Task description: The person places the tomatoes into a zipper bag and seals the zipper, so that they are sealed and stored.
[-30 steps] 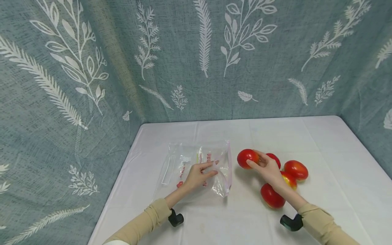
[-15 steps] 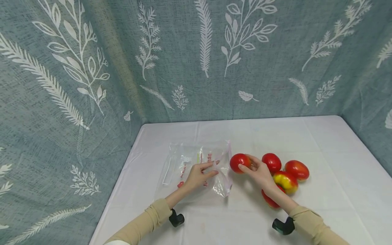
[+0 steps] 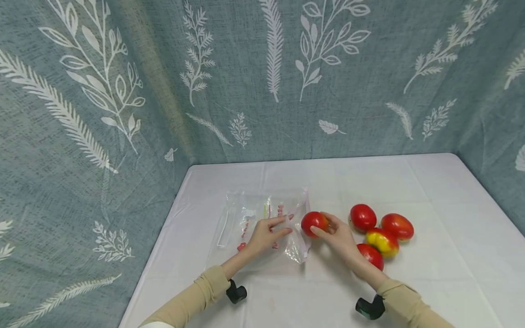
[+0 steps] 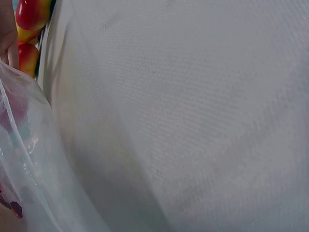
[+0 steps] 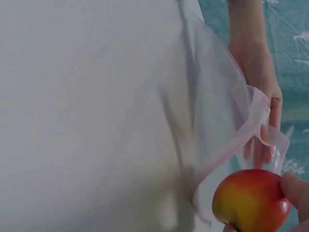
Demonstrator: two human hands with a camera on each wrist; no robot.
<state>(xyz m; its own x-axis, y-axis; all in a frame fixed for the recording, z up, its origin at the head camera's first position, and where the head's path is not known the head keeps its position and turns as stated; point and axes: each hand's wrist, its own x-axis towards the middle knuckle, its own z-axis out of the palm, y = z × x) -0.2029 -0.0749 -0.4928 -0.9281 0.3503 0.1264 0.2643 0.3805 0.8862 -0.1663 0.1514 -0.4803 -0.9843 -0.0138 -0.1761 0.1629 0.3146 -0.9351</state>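
A clear zip bag (image 3: pixel 234 214) with red print and a pink zip edge lies on the white table, its mouth facing right. My left hand (image 3: pixel 264 234) holds the bag's upper layer near the mouth, raising it a little. In the right wrist view, the left hand's fingers are at the pink zip strip (image 5: pixel 229 152), which stands apart in a loop. My right hand (image 3: pixel 340 237) grips a smooth red-and-yellow fruit (image 5: pixel 251 200) between thumb and fingers, right at the bag's mouth. Through the film in the left wrist view, a reddish shape (image 4: pixel 14 108) shows dimly.
Several more fruits lie right of the right hand: a red one (image 3: pixel 362 217), an orange-red one (image 3: pixel 397 227), a yellow-and-red one (image 3: pixel 382 242) and another red one (image 3: pixel 371 256) partly behind the wrist. A patterned blue-green curtain (image 3: pixel 246 82) surrounds the table.
My right hand has carried the fruit leftward and slightly nearer, from beside the other fruits to the bag's mouth. The left hand and the bag have stayed almost in place.
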